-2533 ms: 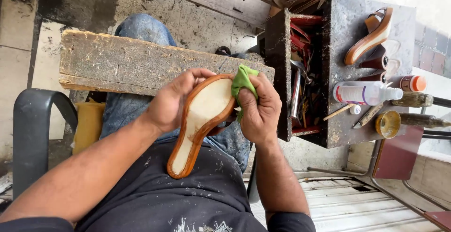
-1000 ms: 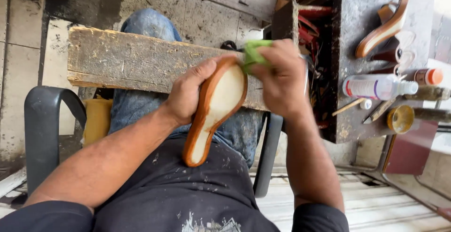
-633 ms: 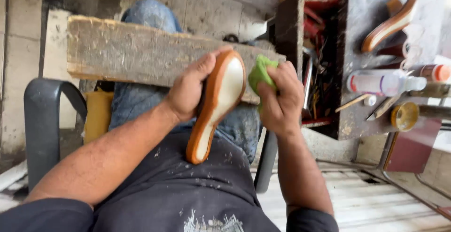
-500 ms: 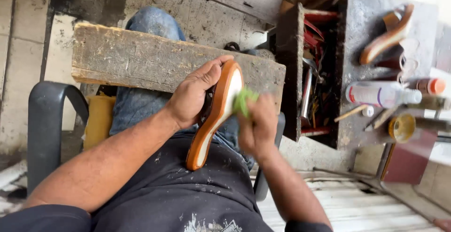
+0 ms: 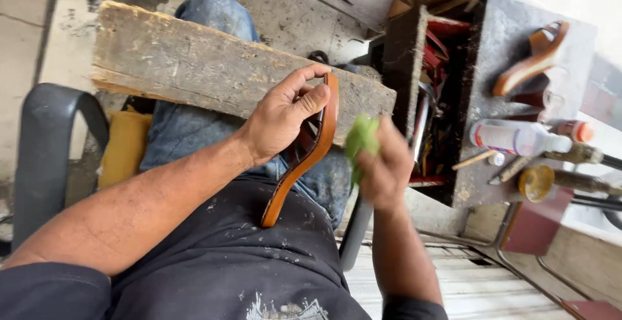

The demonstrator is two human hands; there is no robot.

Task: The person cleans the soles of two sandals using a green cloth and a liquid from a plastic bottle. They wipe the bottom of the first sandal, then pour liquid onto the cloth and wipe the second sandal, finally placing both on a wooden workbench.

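Left hand (image 5: 283, 118) grasping brown shoe sole (image 5: 304, 154) edge-on; right hand (image 5: 382, 171) clutching green cloth (image 5: 360, 140) just beside it.

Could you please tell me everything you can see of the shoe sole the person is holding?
The shoe sole is long, curved and tan-brown, leather by its look, with a smooth glossy edge. It is turned edge-on to the camera, its darker face mostly hidden. The left hand grips its upper end, thumb across it. Its lower end points toward the person's lap. The right hand, holding a green cloth, is just beside it.
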